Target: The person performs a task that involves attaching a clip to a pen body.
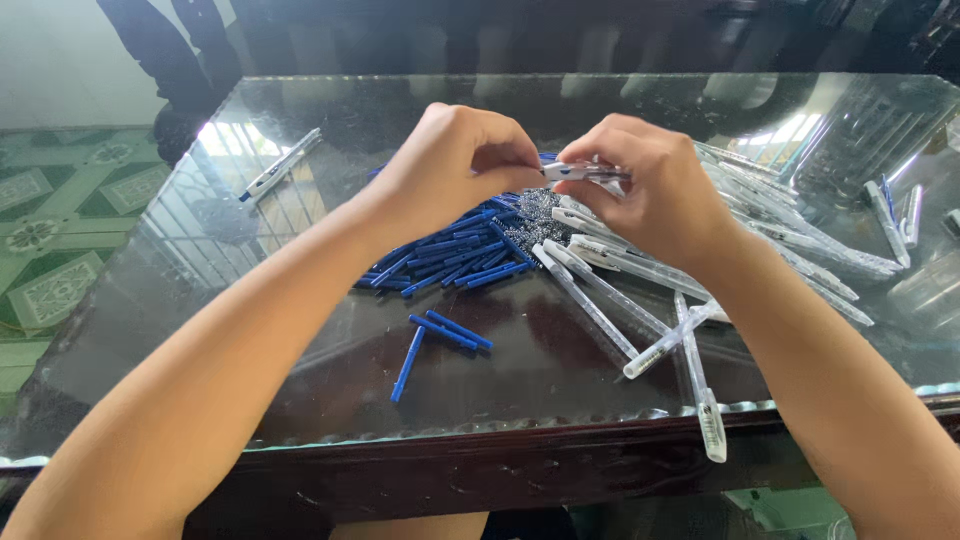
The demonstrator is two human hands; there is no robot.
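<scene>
Both hands meet above the middle of the bench, closed in a pinch on one pen barrel (585,172): a slim tube of clear plastic with a white body and a touch of blue at the end toward the left hand (450,165). The left hand's fingertips grip that blue end, while the right hand (655,195) curls its fingers around the rest of the barrel, which lies roughly level between them. Directly below the left hand lies a heap of blue refills (455,255), with three loose refills (440,340) nearer the person. Under and beyond the right hand spreads a pile of clear barrels (640,290), and between the two piles sits a cluster of small metal springs (540,212). The bench (200,250) has a reflective glass top over dark wood; a single assembled pen (280,165) rests far out to the left of the hands. Past the bench's left edge is a green patterned floor (60,220).
</scene>
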